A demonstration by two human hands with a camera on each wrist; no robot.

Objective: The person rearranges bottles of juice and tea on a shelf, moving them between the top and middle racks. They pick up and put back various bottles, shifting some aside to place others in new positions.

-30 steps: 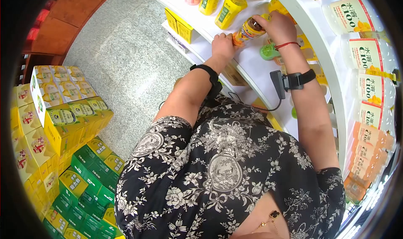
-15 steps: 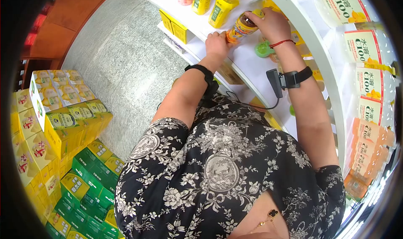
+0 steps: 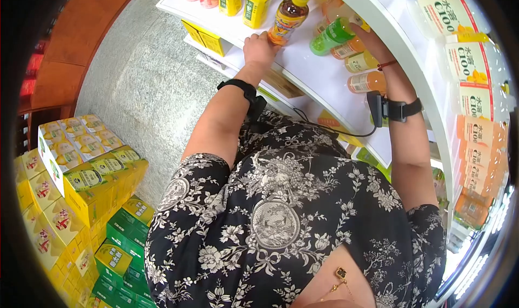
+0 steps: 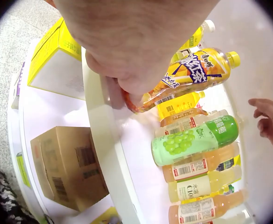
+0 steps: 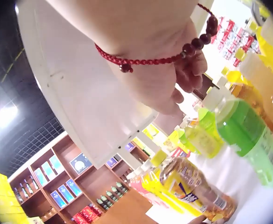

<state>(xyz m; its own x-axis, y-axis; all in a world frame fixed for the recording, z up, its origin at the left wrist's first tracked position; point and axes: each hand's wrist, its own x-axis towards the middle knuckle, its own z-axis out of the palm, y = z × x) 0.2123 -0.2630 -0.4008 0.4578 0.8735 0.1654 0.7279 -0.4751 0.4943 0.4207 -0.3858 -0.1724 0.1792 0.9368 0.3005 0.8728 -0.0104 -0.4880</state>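
An iced tea bottle (image 3: 286,17) with a yellow cap stands upright on the white shelf (image 3: 319,75). My left hand (image 3: 259,47) grips its base; in the left wrist view the fingers (image 4: 127,88) curl round the bottom of the tea bottle (image 4: 197,70). My right hand (image 3: 366,35) hovers further in, behind a green grape drink bottle (image 3: 331,36). It holds nothing: the left wrist view shows this hand (image 4: 269,119) with fingers spread loosely, apart from the bottles. In the right wrist view the green bottle (image 5: 243,130) stands just below the hand (image 5: 173,79).
A row of yellow and orange drink bottles (image 4: 201,186) fills the shelf beside the green one. Tall yellow bottles (image 3: 257,2) stand at the shelf's left. C100 bottles (image 3: 470,59) line the upper shelf. A cardboard box (image 4: 66,168) sits on the lower shelf. Drink cartons (image 3: 81,173) are stacked on the floor.
The tea bottle, held tilted by both hands before, now stands upright further back. My right hand has let go of it and moved right, behind the green bottle.
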